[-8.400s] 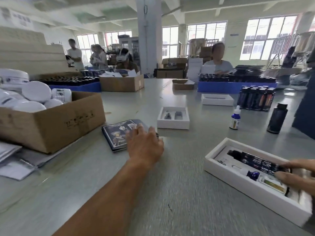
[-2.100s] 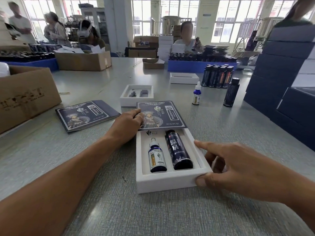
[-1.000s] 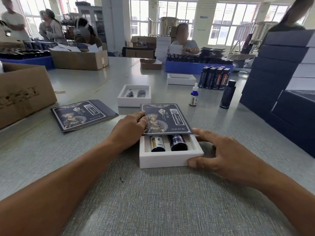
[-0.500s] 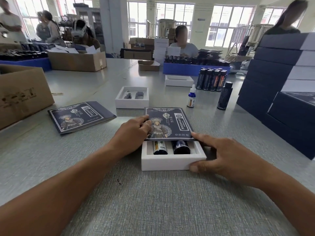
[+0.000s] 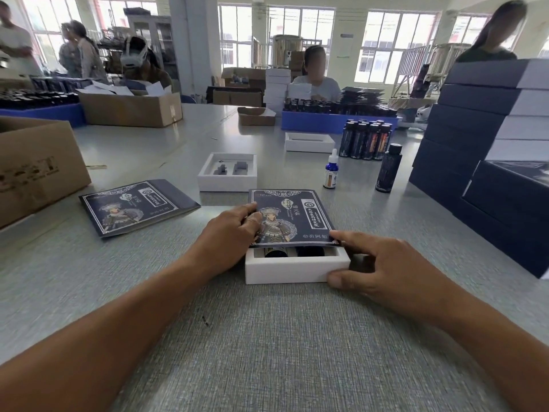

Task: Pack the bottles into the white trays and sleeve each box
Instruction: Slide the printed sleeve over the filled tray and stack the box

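I am seeing a brown cardboard carton (image 5: 35, 168) sitting at the far left of the grey textured tabletop (image 5: 282, 352), and just right of it a flat dark-blue printed paper sleeve (image 5: 136, 206) is lying unused. Behind that, an empty white foam tray (image 5: 227, 173) is standing near mid-table. My left hand (image 5: 228, 230) is resting on the left edge of a second dark-blue printed sleeve (image 5: 292, 218), its fingers curling onto the printed face and holding it; I cannot tell where the thumb is. That sleeve is covering most of the white rectangular tray (image 5: 294, 270) in front of me, so only the ends of two dark bottles (image 5: 276, 251) are showing inside its near end. My right hand (image 5: 386, 269) is gripping the tray's right near corner, forefinger stretching along the sleeve's near edge and thumb pressing the tray's front wall. Farther right, a small blue dropper bottle (image 5: 330, 171) and a tall dark capped bottle (image 5: 388, 169) are standing apart, and a stack of dark-blue sleeved boxes (image 5: 481, 138) is rising at the right edge.
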Action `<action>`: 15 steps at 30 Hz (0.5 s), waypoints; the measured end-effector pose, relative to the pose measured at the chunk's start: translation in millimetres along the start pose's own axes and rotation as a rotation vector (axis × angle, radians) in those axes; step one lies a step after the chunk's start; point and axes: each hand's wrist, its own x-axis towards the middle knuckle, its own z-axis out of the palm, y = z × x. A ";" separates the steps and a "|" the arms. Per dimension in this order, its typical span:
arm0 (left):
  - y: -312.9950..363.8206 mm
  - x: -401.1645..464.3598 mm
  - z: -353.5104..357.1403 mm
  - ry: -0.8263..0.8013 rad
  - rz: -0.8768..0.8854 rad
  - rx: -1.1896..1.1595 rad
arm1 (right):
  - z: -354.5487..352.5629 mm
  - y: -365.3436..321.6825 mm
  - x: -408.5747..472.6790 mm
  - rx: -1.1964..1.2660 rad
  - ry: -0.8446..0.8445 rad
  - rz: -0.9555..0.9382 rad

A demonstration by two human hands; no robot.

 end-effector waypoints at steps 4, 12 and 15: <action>-1.5 1.1 0.7 -0.007 -0.012 -0.013 | -0.1 7.3 -0.6 0.019 -0.012 -0.007; -4.3 2.8 0.6 -0.011 -0.009 -0.002 | 6.2 7.4 -1.3 0.038 0.103 -0.004; -5.2 3.4 0.8 -0.016 -0.013 -0.003 | 10.3 6.0 0.4 0.027 0.171 -0.003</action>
